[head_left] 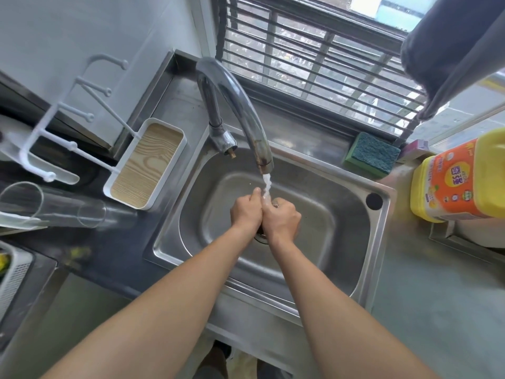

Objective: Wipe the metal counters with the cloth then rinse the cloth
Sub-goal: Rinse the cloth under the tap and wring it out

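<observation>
My left hand (246,213) and my right hand (281,218) are pressed together over the middle of the steel sink (363,242), both with fingers curled. Water (267,184) runs from the curved chrome tap (240,105) onto the spot where the hands meet. No cloth shows between or around my fingers; their undersides are hidden. A grey fabric (451,42) hangs at the top right by the window.
A green scouring sponge (371,154) lies on the ledge behind the sink. A yellow-and-orange detergent jug (461,179) stands on the right counter. On the left are a white tray with a wood-grain bottom (147,165), a white rack (54,132) and a clear glass (52,206) on its side.
</observation>
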{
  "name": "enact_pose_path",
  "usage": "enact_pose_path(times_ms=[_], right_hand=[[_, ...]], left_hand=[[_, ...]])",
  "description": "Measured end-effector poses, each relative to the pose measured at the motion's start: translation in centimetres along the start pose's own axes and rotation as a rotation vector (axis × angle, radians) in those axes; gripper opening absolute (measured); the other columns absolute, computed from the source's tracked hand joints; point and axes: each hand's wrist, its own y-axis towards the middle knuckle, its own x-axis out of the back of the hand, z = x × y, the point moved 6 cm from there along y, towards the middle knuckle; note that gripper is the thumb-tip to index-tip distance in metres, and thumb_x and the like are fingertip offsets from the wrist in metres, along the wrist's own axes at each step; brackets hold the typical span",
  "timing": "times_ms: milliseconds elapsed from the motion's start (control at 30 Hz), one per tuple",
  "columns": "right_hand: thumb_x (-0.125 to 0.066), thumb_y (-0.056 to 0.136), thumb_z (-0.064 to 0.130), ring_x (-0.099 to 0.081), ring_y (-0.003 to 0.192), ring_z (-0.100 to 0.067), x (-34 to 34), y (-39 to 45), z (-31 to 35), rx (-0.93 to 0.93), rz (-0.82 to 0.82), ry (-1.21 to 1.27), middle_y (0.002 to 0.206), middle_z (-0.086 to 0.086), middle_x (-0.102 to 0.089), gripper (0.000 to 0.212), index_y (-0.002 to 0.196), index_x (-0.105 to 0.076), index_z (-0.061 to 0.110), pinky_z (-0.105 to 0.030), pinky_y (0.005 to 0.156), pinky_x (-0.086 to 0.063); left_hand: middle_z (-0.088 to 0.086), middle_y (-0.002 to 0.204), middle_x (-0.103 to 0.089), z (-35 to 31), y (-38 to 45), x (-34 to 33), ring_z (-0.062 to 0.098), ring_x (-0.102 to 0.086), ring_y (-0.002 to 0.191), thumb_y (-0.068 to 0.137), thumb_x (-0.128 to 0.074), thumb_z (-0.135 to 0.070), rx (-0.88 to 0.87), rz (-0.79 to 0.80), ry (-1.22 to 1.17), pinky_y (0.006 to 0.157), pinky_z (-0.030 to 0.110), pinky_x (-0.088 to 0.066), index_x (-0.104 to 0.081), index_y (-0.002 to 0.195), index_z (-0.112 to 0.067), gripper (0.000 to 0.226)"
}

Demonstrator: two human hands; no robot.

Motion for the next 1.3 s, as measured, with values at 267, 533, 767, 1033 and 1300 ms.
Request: enact_pose_path(times_ms=[267, 533, 767, 1033, 1300], right_hand=[[-0.055, 0.088, 0.042, -0.051, 0.063, -0.03, -0.2, 0.9, 0.4, 0.14, 0.109, -0.006, 0.049, -0.004, -0.049, 0.048, 0.051, -0.055, 0.013, -0.034, 0.06, -0.04], [-0.064, 0.085, 0.028, -0.06, 0.092, -0.02, 0.7, 2.2, -0.2, 0.086, 0.118, 0.216, 0.092, 0.0, -0.066, 0.014, 0.094, -0.061, 0.018, -0.027, 0.081, -0.04], [-0.07, 0.067, 0.072, -0.066, 0.098, -0.02, -3.2, 0.3, -1.1, -0.045, 0.434, 0.217, 0.105, 0.001, -0.068, 0.067, 0.111, -0.051, 0.025, -0.041, 0.093, -0.054], [-0.081, 0.068, 0.055, -0.061, 0.085, -0.014, -1.5, 0.5, 0.5, 0.241, 0.116, 0.182, 0.089, 0.003, -0.066, 0.048, 0.092, -0.056, 0.022, -0.021, 0.072, -0.041], [-0.08, 0.074, 0.045, -0.053, 0.097, -0.002, -1.3, 0.2, 1.5, 0.384, 0.208, 0.147, 0.108, 0.006, -0.059, 0.046, 0.111, -0.06, 0.029, -0.016, 0.086, -0.038]], left_hand=[[0.007, 0.085, -0.074, 2.0, 0.3, -1.3, 0.026, -0.072, 0.081, 0.089, -0.053, -0.055, 0.189, 0.196, -0.264, 0.077, 0.04, -0.061, -0.073, 0.084, -0.013, 0.047], [0.026, 0.11, -0.065, 2.2, -1.8, -0.6, 0.04, -0.066, 0.096, 0.094, -0.042, -0.023, 0.415, 0.505, -0.516, 0.069, 0.052, -0.062, -0.063, 0.108, -0.003, 0.032], [0.019, 0.109, -0.072, 2.1, -0.6, -0.6, 0.034, -0.069, 0.095, 0.095, -0.044, -0.025, 0.383, 0.146, -0.599, 0.059, 0.035, -0.057, -0.069, 0.115, -0.004, 0.038], [0.011, 0.095, -0.073, 3.0, -0.6, 0.0, 0.028, -0.071, 0.082, 0.097, -0.049, -0.059, 0.405, 0.19, -0.459, 0.069, 0.037, -0.06, -0.069, 0.101, -0.015, 0.049], [0.009, 0.09, -0.07, 2.3, -0.9, -0.2, 0.021, -0.066, 0.072, 0.103, -0.047, -0.03, 0.374, 0.221, -0.576, 0.043, 0.027, -0.053, -0.066, 0.107, -0.016, 0.024]])
